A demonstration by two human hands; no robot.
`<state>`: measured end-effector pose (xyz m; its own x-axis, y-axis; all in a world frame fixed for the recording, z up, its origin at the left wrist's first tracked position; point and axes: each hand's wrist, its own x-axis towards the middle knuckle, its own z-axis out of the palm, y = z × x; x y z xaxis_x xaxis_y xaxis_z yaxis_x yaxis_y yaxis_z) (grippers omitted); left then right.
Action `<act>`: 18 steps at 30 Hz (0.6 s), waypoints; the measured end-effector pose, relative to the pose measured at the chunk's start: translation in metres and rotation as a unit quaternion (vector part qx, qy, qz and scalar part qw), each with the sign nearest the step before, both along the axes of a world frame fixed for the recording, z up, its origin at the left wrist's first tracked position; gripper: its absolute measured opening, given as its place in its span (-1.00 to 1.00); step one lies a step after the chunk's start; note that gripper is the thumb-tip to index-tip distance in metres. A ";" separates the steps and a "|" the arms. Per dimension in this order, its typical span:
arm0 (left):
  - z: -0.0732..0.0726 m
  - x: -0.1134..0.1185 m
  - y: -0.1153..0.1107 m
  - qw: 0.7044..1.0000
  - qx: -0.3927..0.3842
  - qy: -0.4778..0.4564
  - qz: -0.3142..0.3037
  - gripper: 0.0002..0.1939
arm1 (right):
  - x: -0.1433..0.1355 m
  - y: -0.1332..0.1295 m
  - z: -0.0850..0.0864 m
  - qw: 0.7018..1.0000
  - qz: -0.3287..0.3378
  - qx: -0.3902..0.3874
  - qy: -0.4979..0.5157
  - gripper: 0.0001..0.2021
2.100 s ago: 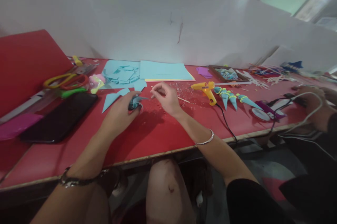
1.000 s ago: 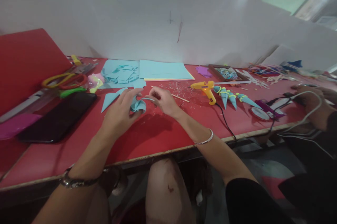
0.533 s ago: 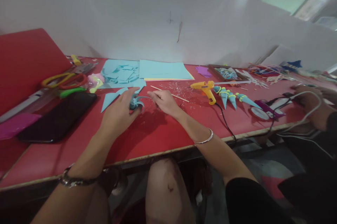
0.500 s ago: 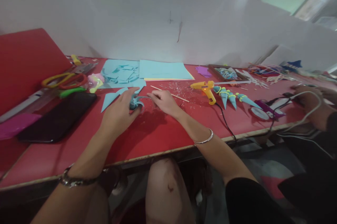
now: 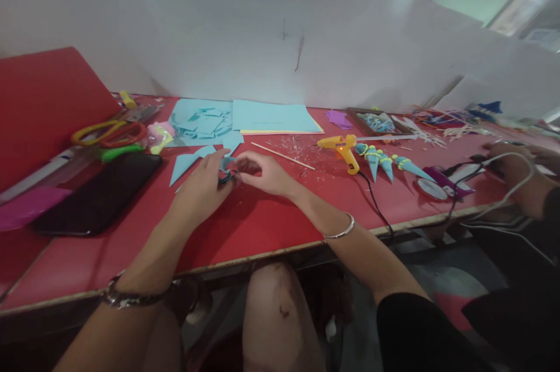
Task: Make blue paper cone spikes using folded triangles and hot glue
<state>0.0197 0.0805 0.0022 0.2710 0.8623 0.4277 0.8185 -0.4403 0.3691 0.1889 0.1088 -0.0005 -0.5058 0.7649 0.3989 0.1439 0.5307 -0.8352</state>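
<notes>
My left hand (image 5: 201, 182) is closed round a small blue paper piece (image 5: 226, 169) with curled strips, held just above the red table. From the right, the fingers of my right hand (image 5: 265, 174) bend in and pinch at the same piece. Its lower part is hidden by my fingers. Blue paper triangles (image 5: 184, 164) lie beside my left hand. Behind my hands a thin wooden stick (image 5: 282, 155) rests on the table. A yellow glue gun (image 5: 343, 149) lies to the right, near several blue paper cones (image 5: 373, 161) with yellow-green trim.
Blue sheets (image 5: 275, 115) and cut scraps (image 5: 205, 122) lie at the back. On the left are a black phone (image 5: 100, 194) and scissors (image 5: 125, 134). The glue gun's cord (image 5: 374, 200) hangs over the table edge. Another person's hand (image 5: 510, 168) is at the far right.
My right hand has moved left to my left hand. The curled strip that stretched between my hands is now gathered in at the blue piece.
</notes>
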 end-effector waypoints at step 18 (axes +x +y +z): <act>0.012 0.004 -0.009 0.986 0.160 -0.044 -0.024 -0.57 | 0.008 0.003 0.008 0.960 -0.133 0.243 -0.028 -0.91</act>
<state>0.0236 0.0716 0.0146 0.2573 0.6661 0.7000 0.7652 -0.5829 0.2734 0.1965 0.1116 0.0075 -0.3492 0.6010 0.7189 0.3670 0.7936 -0.4852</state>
